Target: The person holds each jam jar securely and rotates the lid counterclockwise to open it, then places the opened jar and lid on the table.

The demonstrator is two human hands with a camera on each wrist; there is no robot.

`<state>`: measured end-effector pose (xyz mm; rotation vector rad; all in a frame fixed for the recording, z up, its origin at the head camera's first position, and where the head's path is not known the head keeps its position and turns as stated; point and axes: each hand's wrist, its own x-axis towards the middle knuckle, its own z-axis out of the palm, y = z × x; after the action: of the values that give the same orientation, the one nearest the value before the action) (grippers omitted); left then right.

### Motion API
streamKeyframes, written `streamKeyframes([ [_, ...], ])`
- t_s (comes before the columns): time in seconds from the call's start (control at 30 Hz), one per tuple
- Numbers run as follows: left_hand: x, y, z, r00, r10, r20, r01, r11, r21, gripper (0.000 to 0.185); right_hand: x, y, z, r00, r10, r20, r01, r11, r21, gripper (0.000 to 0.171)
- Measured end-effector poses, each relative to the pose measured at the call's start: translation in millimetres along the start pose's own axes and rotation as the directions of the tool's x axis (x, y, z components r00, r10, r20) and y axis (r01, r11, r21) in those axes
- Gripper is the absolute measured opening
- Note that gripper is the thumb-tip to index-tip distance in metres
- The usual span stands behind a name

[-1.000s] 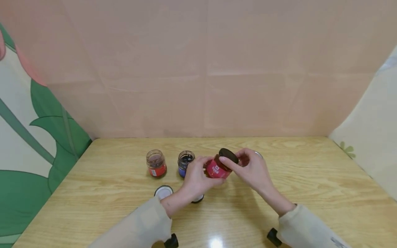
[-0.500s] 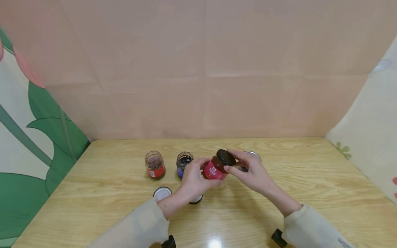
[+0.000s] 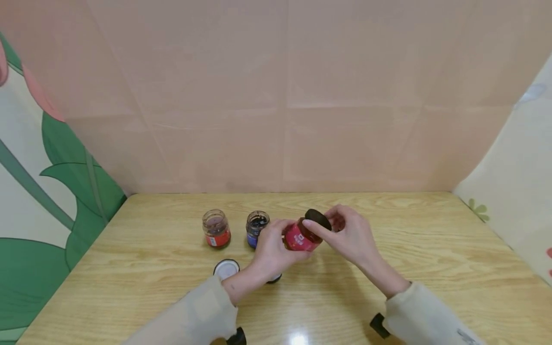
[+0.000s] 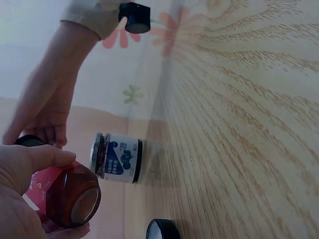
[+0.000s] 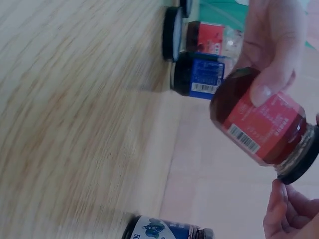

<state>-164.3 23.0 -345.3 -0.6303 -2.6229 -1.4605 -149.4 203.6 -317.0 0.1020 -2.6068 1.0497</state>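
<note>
The left hand is curled around a little red jar and holds it up off the table. The thumb presses on the glass side, as the right wrist view shows. The right hand pinches the black lid at the top of this jar with its fingertips. The lid sits on the jar's mouth; how tight it is cannot be told.

The red jar is tipped. Its long way runs from lower left to upper right in the head view, with the lid end up and toward the right hand and the bottom end down in the left palm. It hangs over the middle of the table, a bit toward the back. Inside is something dark red-brown, and it has a red label.

Just left of the left hand stands a blue jar with no lid and dark stuff inside. Further left stands another open jar with a red label and brownish stuff in it. A loose lid lies on the table near the left wrist, white side up. A jar with a white and blue label stands behind the hands, seen from the left wrist.
</note>
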Motion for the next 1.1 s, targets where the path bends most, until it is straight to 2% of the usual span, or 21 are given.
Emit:
streamKeyframes([
  [0.13, 0.7, -1.4, 0.9, 1.0, -0.009, 0.002, 0.009, 1.0, -0.008, 0.061, 0.3, 2.9, -1.9, 0.999, -0.016, 0.047, 0.014, 0.999, 0.044, 0.041],
  [0.3, 0.9, -3.1, 1.1, 1.0, -0.018, 0.013, 0.018, 1.0, -0.024, 0.06, -0.4, 6.6, -4.7, 0.989, -0.115, 0.098, 0.104, 0.989, 0.107, 0.042],
  [0.5, 1.2, -2.8, 1.4, 1.0, -0.007, -0.001, 0.007, 1.0, -0.017, 0.059, -0.8, 7.8, -5.7, 0.982, -0.151, 0.11, 0.134, 0.98, 0.15, 0.043],
  [0.63, 1.1, -1.9, 2.2, 1.0, -0.008, 0.001, 0.008, 1.0, -0.018, 0.06, -1.5, 7.3, -6.3, 0.985, -0.133, 0.112, 0.112, 0.978, 0.177, 0.043],
  [0.87, 1.3, -3.0, 5.1, 1.0, -0.014, 0.017, 0.015, 0.998, -0.056, 0.061, -5.3, 8.0, -12.7, 0.992, -0.011, 0.123, -0.018, 0.974, 0.227, 0.046],
  [1.1, 2.3, -6.4, 8.0, 0.998, -0.045, 0.035, 0.048, 0.994, -0.101, 0.06, -8.5, 15.3, -14.0, 0.994, -0.061, 0.094, 0.037, 0.971, 0.238, 0.048],
])
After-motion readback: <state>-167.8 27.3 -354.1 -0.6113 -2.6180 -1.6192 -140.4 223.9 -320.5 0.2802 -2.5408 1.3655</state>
